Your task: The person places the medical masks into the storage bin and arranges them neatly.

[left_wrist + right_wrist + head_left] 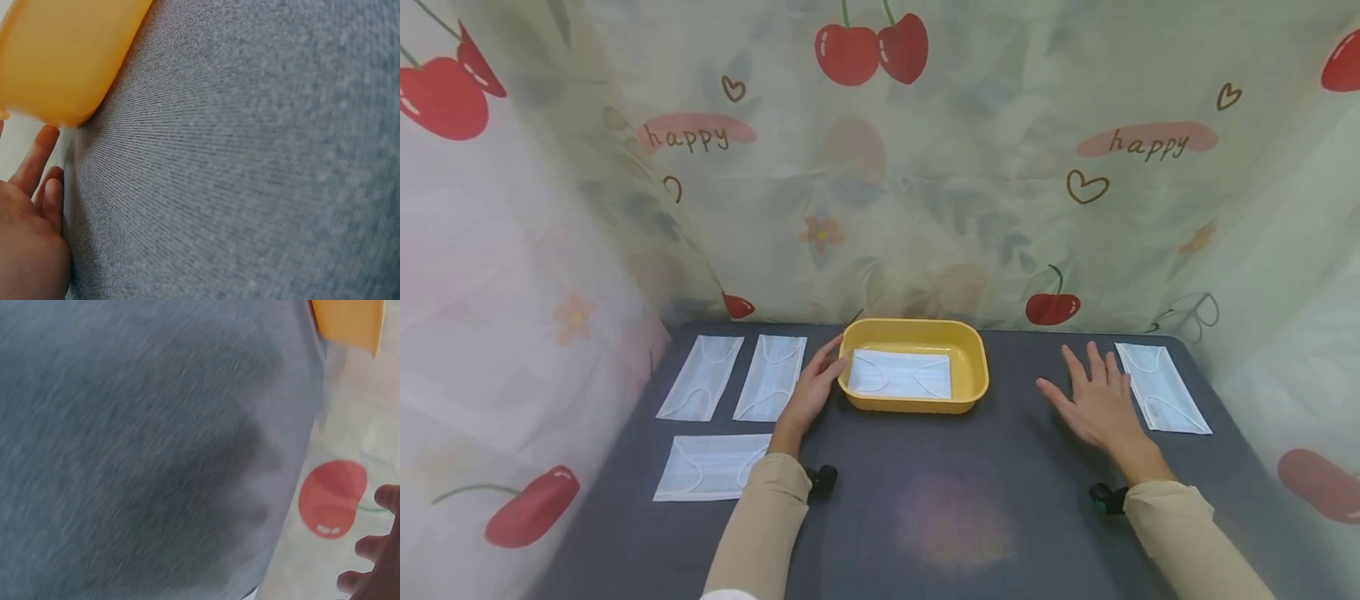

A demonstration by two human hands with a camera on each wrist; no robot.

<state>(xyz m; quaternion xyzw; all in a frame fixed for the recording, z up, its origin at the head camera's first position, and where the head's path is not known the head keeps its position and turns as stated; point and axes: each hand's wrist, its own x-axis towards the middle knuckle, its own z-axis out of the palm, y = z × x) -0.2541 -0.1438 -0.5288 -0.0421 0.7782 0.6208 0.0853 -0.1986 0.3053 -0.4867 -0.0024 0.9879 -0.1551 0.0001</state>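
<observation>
A yellow plastic basin [913, 405] stands at the back middle of the dark table, with a white face mask [901, 374] lying flat inside. My left hand [811, 392] is at the basin's left end, its fairly straight fingers touching the end wall. In the left wrist view, a fingertip [47, 135] meets the basin's [65, 59] lower corner. To the right, my right hand [1099, 408] hovers over the table with fingers spread, holding nothing. Just beyond its fingers lies another face mask [1163, 388]. The right wrist view catches only some fingertips [370, 547] of that hand.
Several face masks lie at left: two lengthwise at the back, one [700, 378] and another [770, 378], and one crosswise [711, 468] in front, partly behind the left sleeve. A cherry-printed curtain [955, 208] encloses the table [925, 492] at the back and sides.
</observation>
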